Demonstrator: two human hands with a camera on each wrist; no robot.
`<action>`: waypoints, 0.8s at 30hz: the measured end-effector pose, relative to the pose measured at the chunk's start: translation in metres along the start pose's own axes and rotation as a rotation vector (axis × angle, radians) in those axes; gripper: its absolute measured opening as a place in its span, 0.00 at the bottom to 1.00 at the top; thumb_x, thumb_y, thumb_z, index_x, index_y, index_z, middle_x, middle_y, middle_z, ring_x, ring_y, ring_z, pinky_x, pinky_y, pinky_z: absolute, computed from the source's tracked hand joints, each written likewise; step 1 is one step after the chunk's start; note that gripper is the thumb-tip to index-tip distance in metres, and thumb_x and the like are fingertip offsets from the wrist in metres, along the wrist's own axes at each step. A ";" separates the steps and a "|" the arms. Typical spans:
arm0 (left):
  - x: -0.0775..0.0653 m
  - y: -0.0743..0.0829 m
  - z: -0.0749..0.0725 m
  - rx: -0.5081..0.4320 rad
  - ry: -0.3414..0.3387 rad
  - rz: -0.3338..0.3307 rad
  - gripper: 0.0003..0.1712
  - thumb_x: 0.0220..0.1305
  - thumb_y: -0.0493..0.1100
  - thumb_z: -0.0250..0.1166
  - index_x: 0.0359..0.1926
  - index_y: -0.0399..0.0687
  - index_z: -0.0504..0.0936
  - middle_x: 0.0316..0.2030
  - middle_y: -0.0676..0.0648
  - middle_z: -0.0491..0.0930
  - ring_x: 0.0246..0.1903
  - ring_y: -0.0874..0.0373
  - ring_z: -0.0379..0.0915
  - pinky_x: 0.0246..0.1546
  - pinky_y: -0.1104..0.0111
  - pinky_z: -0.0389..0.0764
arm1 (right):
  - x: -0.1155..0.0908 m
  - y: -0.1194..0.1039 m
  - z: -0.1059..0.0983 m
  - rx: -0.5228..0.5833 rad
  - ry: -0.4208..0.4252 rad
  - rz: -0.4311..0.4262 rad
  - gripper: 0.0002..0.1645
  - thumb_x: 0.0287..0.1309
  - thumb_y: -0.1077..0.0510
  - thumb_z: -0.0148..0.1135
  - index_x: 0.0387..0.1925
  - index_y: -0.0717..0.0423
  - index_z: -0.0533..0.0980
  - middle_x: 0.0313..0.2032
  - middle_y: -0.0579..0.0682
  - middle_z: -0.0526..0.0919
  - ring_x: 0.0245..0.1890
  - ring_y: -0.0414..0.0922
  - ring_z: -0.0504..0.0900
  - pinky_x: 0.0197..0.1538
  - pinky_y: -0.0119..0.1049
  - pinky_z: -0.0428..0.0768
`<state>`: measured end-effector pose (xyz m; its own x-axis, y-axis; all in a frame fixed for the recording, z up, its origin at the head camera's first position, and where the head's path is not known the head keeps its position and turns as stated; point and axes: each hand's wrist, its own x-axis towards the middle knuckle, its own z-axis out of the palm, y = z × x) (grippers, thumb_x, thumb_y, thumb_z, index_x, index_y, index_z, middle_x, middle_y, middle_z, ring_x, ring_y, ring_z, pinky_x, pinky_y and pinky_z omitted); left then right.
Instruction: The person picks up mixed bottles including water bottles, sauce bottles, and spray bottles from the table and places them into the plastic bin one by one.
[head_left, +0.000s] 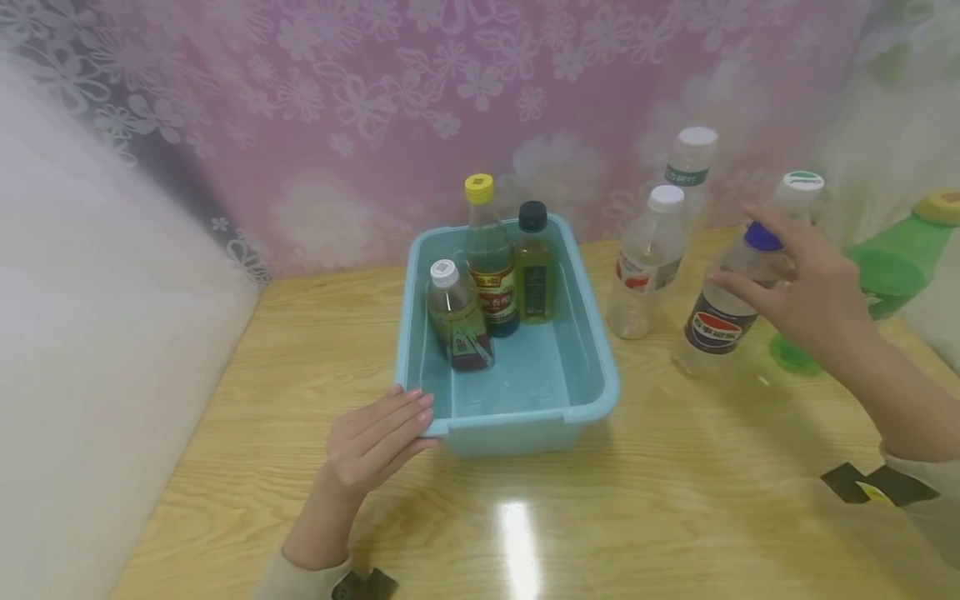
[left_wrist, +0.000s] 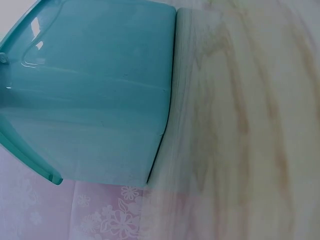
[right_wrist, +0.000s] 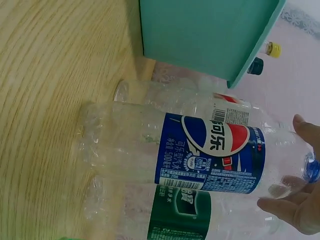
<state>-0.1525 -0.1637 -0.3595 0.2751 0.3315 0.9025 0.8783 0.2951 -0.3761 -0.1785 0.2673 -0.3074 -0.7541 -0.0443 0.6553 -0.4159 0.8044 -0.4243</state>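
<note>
- Right hand (head_left: 813,287): your thumb and fingers stand wide apart about the neck of the clear plastic bottle with a blue cap and a dark-blue label (head_left: 716,321). Firm contact cannot be confirmed.
- That bottle stands upright on the pale wood-grain table (head_left: 285,375), to the right of the light-blue rectangular plastic basin (head_left: 517,437).
- Left hand (head_left: 378,437): fingers extended, resting on the basin's near left corner.
- Risk: the blue-capped bottle looks empty and probably light; an uneven brush of your fingertips could tip it.
- Risk: neighbours stand close. A sideways knock could topple the clear bottle with a white cap and red-and-white label (head_left: 651,267) or the green plastic bottle with a yellow cap (head_left: 892,267).
- Risk: heavy pressure from your left hand could tilt or shift the basin, upsetting the brown-filled bottle with a white cap (head_left: 461,325) inside.
- Obscured: your right hand hides much of the clear bottle with a white-and-green cap (head_left: 802,183).
- Cut off: the yellow cap meets the head view's edge; the right-wrist view crops your hand.
- Unverified: the left-wrist view shows the basin's outer wall without your left hand; your thumb's hold cannot be judged.
</note>
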 end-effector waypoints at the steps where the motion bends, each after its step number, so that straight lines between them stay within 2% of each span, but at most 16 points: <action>1: 0.000 0.000 0.000 0.000 0.001 0.004 0.10 0.56 0.41 0.69 0.26 0.37 0.85 0.22 0.39 0.84 0.20 0.50 0.83 0.26 0.62 0.88 | -0.001 0.001 -0.001 0.004 -0.016 0.036 0.50 0.37 0.59 0.79 0.65 0.47 0.67 0.49 0.65 0.79 0.47 0.29 0.79 0.39 0.02 0.63; 3: 0.001 -0.001 0.001 0.000 -0.001 0.008 0.10 0.56 0.41 0.69 0.27 0.36 0.85 0.22 0.39 0.84 0.21 0.50 0.83 0.25 0.62 0.88 | -0.002 0.001 -0.003 0.001 -0.059 0.110 0.52 0.38 0.58 0.79 0.67 0.45 0.64 0.52 0.66 0.77 0.47 0.49 0.82 0.33 0.03 0.63; 5: 0.001 -0.001 0.001 -0.003 -0.005 0.009 0.10 0.56 0.41 0.69 0.27 0.36 0.85 0.22 0.39 0.84 0.20 0.50 0.83 0.26 0.62 0.88 | -0.003 0.002 -0.006 0.007 -0.099 0.163 0.53 0.40 0.59 0.78 0.68 0.44 0.61 0.53 0.67 0.75 0.44 0.69 0.77 0.29 0.03 0.62; 9: 0.002 0.000 0.000 -0.002 -0.016 0.004 0.10 0.56 0.41 0.69 0.27 0.36 0.85 0.23 0.39 0.84 0.20 0.50 0.83 0.27 0.62 0.88 | -0.004 0.001 -0.008 0.040 -0.143 0.233 0.53 0.42 0.56 0.77 0.69 0.41 0.59 0.56 0.67 0.72 0.48 0.72 0.74 0.29 0.01 0.61; 12: 0.002 0.001 0.000 -0.004 -0.021 -0.001 0.10 0.56 0.41 0.69 0.27 0.36 0.85 0.23 0.39 0.84 0.21 0.50 0.83 0.29 0.63 0.88 | -0.005 0.000 -0.009 0.066 -0.163 0.269 0.53 0.43 0.55 0.77 0.69 0.38 0.58 0.58 0.66 0.70 0.49 0.72 0.73 0.31 0.00 0.64; 13: 0.002 0.001 0.000 -0.006 -0.023 -0.001 0.10 0.56 0.41 0.69 0.26 0.36 0.85 0.23 0.38 0.84 0.20 0.50 0.83 0.29 0.62 0.88 | -0.005 0.000 -0.009 0.071 -0.165 0.277 0.53 0.43 0.55 0.77 0.69 0.38 0.59 0.58 0.65 0.70 0.51 0.64 0.77 0.31 0.00 0.65; 14: 0.002 0.001 0.000 -0.008 -0.024 -0.002 0.10 0.56 0.41 0.69 0.26 0.36 0.85 0.23 0.38 0.84 0.20 0.49 0.83 0.30 0.62 0.88 | -0.006 0.000 -0.009 0.072 -0.162 0.270 0.53 0.43 0.56 0.77 0.69 0.38 0.59 0.58 0.65 0.70 0.50 0.64 0.78 0.30 0.01 0.66; 16: 0.002 0.001 0.000 -0.010 -0.026 -0.002 0.10 0.56 0.41 0.69 0.26 0.35 0.85 0.23 0.38 0.84 0.20 0.49 0.83 0.30 0.62 0.88 | -0.006 0.000 -0.009 0.073 -0.160 0.266 0.53 0.42 0.56 0.77 0.69 0.39 0.60 0.57 0.64 0.70 0.44 0.42 0.84 0.26 0.04 0.68; 17: 0.002 0.001 0.000 -0.010 -0.027 -0.001 0.10 0.56 0.41 0.69 0.26 0.35 0.85 0.23 0.38 0.84 0.20 0.49 0.83 0.30 0.62 0.88 | -0.006 0.000 -0.009 0.069 -0.158 0.262 0.53 0.42 0.56 0.77 0.69 0.39 0.60 0.57 0.64 0.71 0.41 0.41 0.85 0.25 0.04 0.68; 19: 0.001 0.001 0.000 -0.010 -0.030 -0.002 0.10 0.56 0.41 0.69 0.26 0.35 0.85 0.23 0.38 0.84 0.20 0.49 0.83 0.30 0.62 0.88 | -0.005 -0.001 -0.009 0.063 -0.146 0.239 0.53 0.40 0.56 0.78 0.68 0.40 0.61 0.57 0.64 0.71 0.34 0.20 0.78 0.25 0.05 0.68; 21: 0.001 0.001 0.000 -0.009 -0.028 0.000 0.11 0.56 0.41 0.69 0.26 0.35 0.85 0.23 0.38 0.84 0.20 0.49 0.83 0.30 0.62 0.88 | -0.005 -0.001 -0.009 0.061 -0.143 0.234 0.54 0.40 0.56 0.78 0.69 0.40 0.61 0.58 0.65 0.71 0.32 0.20 0.78 0.25 0.05 0.67; 23: 0.000 0.000 0.000 -0.008 -0.027 0.002 0.11 0.56 0.41 0.69 0.26 0.35 0.85 0.23 0.38 0.84 0.20 0.49 0.83 0.29 0.62 0.88 | -0.005 -0.002 -0.008 0.052 -0.135 0.224 0.55 0.40 0.57 0.78 0.69 0.39 0.60 0.58 0.66 0.71 0.36 0.42 0.86 0.26 0.04 0.66; 24: 0.000 0.000 0.000 -0.007 -0.026 0.003 0.11 0.56 0.41 0.69 0.26 0.35 0.85 0.23 0.38 0.84 0.20 0.49 0.83 0.29 0.62 0.88 | -0.005 -0.002 -0.008 0.045 -0.129 0.211 0.55 0.39 0.57 0.79 0.69 0.40 0.60 0.58 0.67 0.71 0.36 0.43 0.86 0.26 0.04 0.66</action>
<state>-0.1522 -0.1639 -0.3599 0.2676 0.3553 0.8956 0.8803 0.2876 -0.3772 -0.1695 0.2711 -0.3051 -0.8840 0.0441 0.4654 -0.2626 0.7768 -0.5724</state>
